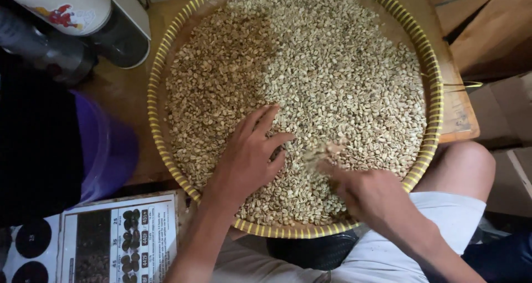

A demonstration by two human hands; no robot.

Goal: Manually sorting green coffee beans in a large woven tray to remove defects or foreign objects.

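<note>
Now: L hand flat, released on pale beans; R hand blurred, grip unclear; round woven tray.

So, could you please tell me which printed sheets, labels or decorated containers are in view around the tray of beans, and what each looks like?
Printed chart: bottom left, below the tray; a rectangular sheet with dark bean photos, black columns and pale text blocks.
Decorated container: top left corner; rounded and white, with a red and yellow picture.
Cardboard boxes: top right, beside the tray; plain brown, no label readable.

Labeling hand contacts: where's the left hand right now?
Head view, lower centre: the left hand lies flat, fingers spread, on the pale beans in the round woven tray, just left of the blurred right hand.
</note>
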